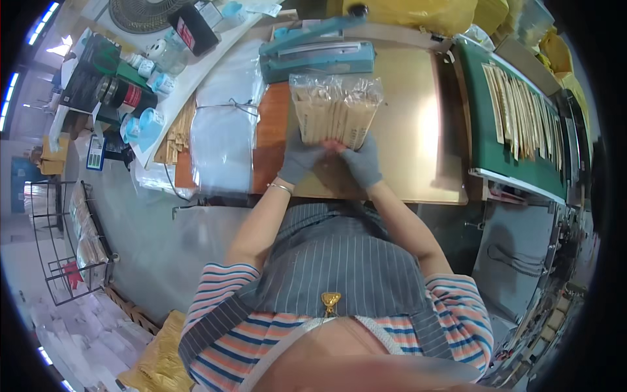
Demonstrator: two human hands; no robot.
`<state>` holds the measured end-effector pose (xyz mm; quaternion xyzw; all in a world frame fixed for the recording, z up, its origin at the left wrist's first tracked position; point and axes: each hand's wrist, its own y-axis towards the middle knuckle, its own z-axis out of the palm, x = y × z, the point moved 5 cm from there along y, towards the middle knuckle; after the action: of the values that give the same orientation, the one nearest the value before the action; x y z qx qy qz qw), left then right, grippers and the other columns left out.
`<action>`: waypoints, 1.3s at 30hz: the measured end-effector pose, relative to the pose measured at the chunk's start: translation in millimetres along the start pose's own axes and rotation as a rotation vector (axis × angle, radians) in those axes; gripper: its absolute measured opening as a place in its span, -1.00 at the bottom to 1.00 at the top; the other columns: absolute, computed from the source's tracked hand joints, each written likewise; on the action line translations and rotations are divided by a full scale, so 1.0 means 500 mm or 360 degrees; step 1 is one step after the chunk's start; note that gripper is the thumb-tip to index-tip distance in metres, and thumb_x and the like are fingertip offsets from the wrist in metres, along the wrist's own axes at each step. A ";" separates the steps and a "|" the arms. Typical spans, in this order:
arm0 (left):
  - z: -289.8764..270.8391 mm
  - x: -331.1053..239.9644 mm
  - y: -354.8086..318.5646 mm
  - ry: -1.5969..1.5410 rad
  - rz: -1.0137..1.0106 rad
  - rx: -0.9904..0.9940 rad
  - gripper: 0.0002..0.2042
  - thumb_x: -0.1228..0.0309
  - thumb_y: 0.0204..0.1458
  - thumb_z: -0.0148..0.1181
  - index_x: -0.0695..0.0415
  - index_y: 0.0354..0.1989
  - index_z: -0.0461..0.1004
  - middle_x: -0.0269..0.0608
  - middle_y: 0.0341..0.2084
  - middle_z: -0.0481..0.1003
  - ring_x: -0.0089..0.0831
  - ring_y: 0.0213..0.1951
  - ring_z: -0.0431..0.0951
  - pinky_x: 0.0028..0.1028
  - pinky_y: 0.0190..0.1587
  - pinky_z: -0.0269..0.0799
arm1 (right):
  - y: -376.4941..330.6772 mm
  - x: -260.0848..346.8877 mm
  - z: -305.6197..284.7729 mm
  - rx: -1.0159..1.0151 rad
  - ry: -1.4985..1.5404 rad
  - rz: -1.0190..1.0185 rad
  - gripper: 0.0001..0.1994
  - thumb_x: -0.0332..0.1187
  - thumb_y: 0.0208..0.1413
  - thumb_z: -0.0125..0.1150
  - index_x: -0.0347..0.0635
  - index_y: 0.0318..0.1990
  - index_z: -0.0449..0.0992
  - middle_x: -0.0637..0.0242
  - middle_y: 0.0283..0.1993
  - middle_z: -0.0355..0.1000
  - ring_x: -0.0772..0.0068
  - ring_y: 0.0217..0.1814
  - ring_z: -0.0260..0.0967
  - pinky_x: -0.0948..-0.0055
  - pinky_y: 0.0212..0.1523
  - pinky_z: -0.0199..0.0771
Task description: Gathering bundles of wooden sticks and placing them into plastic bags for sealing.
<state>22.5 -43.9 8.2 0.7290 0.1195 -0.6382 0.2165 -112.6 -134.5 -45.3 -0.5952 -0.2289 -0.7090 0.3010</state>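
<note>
A clear plastic bag (336, 88) full of upright, tan paper-like packets (333, 121) is held over the brassy table top (411, 130). My left hand (302, 159), in a grey glove with bare fingertips, grips the bag's lower left side. My right hand (363, 163), gloved alike, closes round its lower right side. The fingertips of both hands meet at the near bottom edge of the bag. Its loose, crinkled top points away from me, toward a teal bar sealer (318, 63) with a raised arm. Whether that end is sealed I cannot tell.
Left of me lies a stack of flat clear bags (222, 140), with a cord across it. A white shelf (202, 65) beyond holds jars, and a fan (147, 13) stands behind. On the right, a green surface (486, 140) carries a row of tan packets (522, 114).
</note>
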 end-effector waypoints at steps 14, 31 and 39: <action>-0.430 -0.013 -0.200 0.1669 -0.0209 -0.0066 -0.76 0.27 -0.04 0.16 0.25 -0.42 0.50 -0.02 -0.51 0.53 -0.45 -0.40 0.54 -0.45 -0.31 0.39 | -0.158 0.057 -0.147 -0.0445 -0.0915 -0.0520 -0.70 -0.29 0.14 0.14 -0.28 -0.04 0.42 0.16 -0.15 0.46 0.30 -0.10 0.42 0.43 -0.01 0.37; 0.036 -0.178 -0.058 -0.0119 0.0002 -0.0135 -0.78 0.33 0.20 -0.03 0.24 -0.36 0.43 -0.36 -0.50 0.41 -0.63 -0.49 0.36 -0.60 -0.43 0.26 | -0.107 0.265 0.087 0.0098 -0.0303 -0.0198 -0.73 -0.21 -0.03 0.25 -0.23 -0.31 0.47 0.28 -0.40 0.41 0.49 -0.31 0.34 0.45 -0.24 0.37; 0.180 -0.195 -0.079 -0.0813 -0.0451 0.0638 -0.67 0.19 0.23 -0.08 0.26 -0.21 0.37 -0.28 -0.39 0.41 -0.55 -0.45 0.43 -0.59 -0.42 0.35 | -0.095 0.140 -0.179 -0.0497 -0.0792 -0.0047 -0.77 -0.24 -0.08 0.17 -0.24 -0.54 0.40 0.19 -0.62 0.32 0.43 -0.58 0.18 0.39 -0.50 0.24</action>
<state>-89.5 -41.4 89.2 0.5501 0.0339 -0.8344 0.0012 -216.9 -172.3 8.1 -0.7865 -0.1923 -0.5722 0.1302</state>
